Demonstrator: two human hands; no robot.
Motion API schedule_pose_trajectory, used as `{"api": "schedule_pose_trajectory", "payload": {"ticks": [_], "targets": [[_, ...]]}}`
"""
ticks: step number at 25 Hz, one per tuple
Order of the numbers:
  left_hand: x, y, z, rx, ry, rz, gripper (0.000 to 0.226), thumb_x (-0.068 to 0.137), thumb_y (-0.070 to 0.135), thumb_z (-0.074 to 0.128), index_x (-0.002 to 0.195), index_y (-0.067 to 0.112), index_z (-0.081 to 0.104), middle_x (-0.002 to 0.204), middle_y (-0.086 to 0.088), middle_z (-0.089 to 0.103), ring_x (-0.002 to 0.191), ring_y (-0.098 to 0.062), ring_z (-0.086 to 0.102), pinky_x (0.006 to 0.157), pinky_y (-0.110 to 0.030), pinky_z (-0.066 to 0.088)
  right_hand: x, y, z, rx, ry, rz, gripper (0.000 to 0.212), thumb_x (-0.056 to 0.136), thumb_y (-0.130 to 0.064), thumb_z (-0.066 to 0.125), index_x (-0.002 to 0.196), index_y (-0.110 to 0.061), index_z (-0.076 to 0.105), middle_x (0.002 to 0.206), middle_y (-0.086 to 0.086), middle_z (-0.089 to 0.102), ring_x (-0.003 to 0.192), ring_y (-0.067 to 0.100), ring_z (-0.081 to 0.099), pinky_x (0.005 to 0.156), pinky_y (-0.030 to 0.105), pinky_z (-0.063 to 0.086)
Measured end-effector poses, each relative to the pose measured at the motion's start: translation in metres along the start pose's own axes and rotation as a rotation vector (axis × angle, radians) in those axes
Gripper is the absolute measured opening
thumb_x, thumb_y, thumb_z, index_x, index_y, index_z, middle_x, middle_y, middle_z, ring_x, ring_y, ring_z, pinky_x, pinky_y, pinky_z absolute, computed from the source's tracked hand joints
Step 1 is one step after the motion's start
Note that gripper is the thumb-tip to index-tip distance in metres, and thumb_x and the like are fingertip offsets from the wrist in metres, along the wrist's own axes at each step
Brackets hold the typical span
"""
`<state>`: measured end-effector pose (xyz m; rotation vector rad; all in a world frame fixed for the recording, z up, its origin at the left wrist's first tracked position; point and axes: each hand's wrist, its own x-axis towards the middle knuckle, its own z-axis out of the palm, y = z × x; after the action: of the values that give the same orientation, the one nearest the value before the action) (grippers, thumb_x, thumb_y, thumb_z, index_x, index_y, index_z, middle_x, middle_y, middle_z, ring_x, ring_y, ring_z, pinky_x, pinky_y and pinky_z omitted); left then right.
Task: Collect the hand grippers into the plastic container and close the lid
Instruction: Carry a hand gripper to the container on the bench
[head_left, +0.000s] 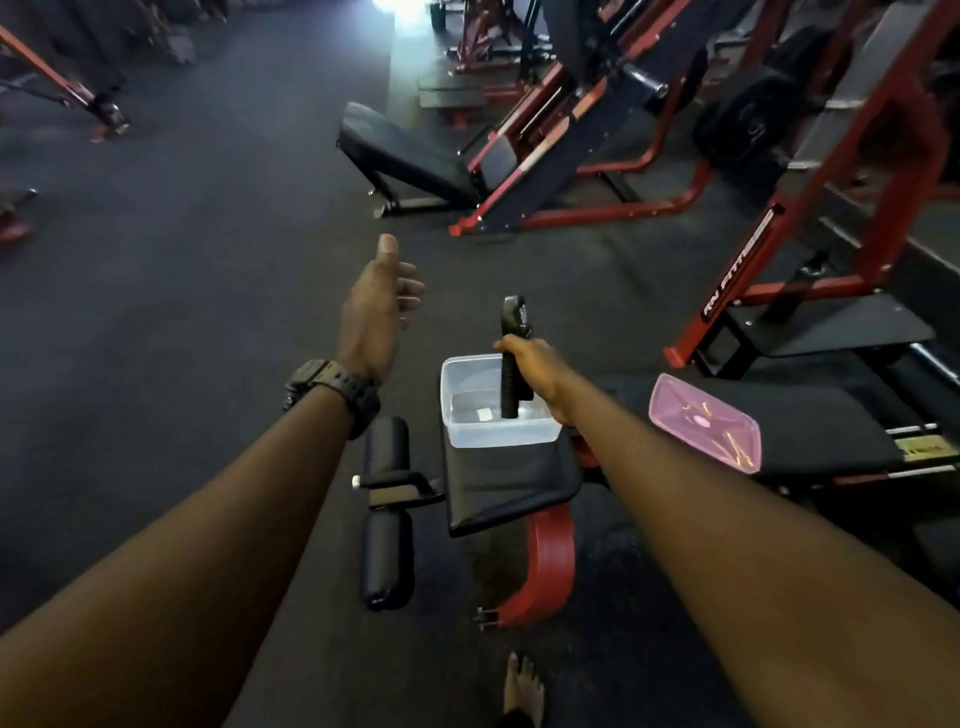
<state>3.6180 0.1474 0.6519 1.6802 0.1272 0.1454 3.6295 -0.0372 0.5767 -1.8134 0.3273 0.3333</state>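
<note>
**Gripper is basically hanging over the box already**

Starting closest to the camera: a bare foot (524, 686) at the bottom edge, and both forearms running up into the middle of the frame. Just past them is the black bench pad (511, 483), and the clear plastic container (498, 434) sits open on its far end, centre of the frame.

The right hand (535, 371) is clenched around one handle of a black hand gripper (511, 358). The gripper's long axis runs nearly straight up and down, with its lower end dipping inside the container's rim and its head poking up above the fist. So the drop looks like a straight-down move, and the right hand is clearly the nearer one.

The left hand (382, 306) floats left of centre, fingers loose, holding nothing, well apart from the box. There's a watch (332, 387) on that wrist.

The pink lid (704, 421) lies off to the right on the bench, apart from the container. Beyond that, red-framed gym machines (571, 156) fill the upper right.

I can't spot any other grippers from here.
</note>
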Motion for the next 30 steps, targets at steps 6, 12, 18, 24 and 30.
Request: {"api": "schedule_pose_trajectory", "payload": {"ticks": [6,12,18,24,30], "targets": [[0.083,-0.068,0.018,0.069,-0.004,-0.089,0.070,0.086,0.072,0.025,0.110,0.019,0.065,0.114,-0.006,0.070,0.112,-0.028,0.066,0.101,-0.050,0.051,0.105,0.038,0.030,-0.112,0.064,0.131,0.039,0.082,-0.052,0.074,0.100,-0.018,0.068,0.075,-0.005,0.053,0.073,0.017,0.053,0.064,0.030,0.040],[0.151,-0.158,0.028,0.069,-0.055,-0.182,0.074,0.075,0.083,0.026,0.101,0.026,0.064,0.113,-0.005,0.071,0.108,-0.025,0.067,0.101,-0.048,0.052,0.204,0.082,0.077,-0.316,0.230,0.245,0.073,0.066,-0.072,0.075,0.115,-0.018,0.070,0.115,0.005,0.074,0.106,0.030,0.068,0.093,0.045,0.055],[0.184,-0.244,0.024,0.057,-0.087,-0.255,0.070,0.074,0.085,0.029,0.099,0.031,0.067,0.111,-0.002,0.073,0.107,-0.022,0.067,0.096,-0.044,0.052,0.277,0.134,0.124,-0.677,0.154,0.320,0.082,0.072,-0.072,0.073,0.128,-0.013,0.063,0.131,0.009,0.067,0.122,0.032,0.063,0.082,0.036,0.042],[0.194,-0.276,0.027,0.062,-0.086,-0.267,0.067,0.073,0.085,0.030,0.094,0.033,0.067,0.105,0.000,0.074,0.104,-0.022,0.068,0.095,-0.045,0.052,0.301,0.161,0.136,-0.733,0.102,0.335,0.080,0.078,-0.070,0.070,0.132,-0.012,0.060,0.137,0.011,0.063,0.127,0.033,0.059,0.094,0.039,0.046],[0.209,-0.223,0.050,0.027,-0.107,-0.199,0.071,0.069,0.086,0.030,0.095,0.030,0.066,0.110,-0.004,0.073,0.109,-0.025,0.067,0.093,-0.041,0.051,0.282,0.116,0.079,-0.479,0.160,0.235,0.050,0.087,-0.061,0.066,0.090,-0.011,0.064,0.100,0.013,0.072,0.106,0.035,0.065,0.083,0.038,0.046]]}}
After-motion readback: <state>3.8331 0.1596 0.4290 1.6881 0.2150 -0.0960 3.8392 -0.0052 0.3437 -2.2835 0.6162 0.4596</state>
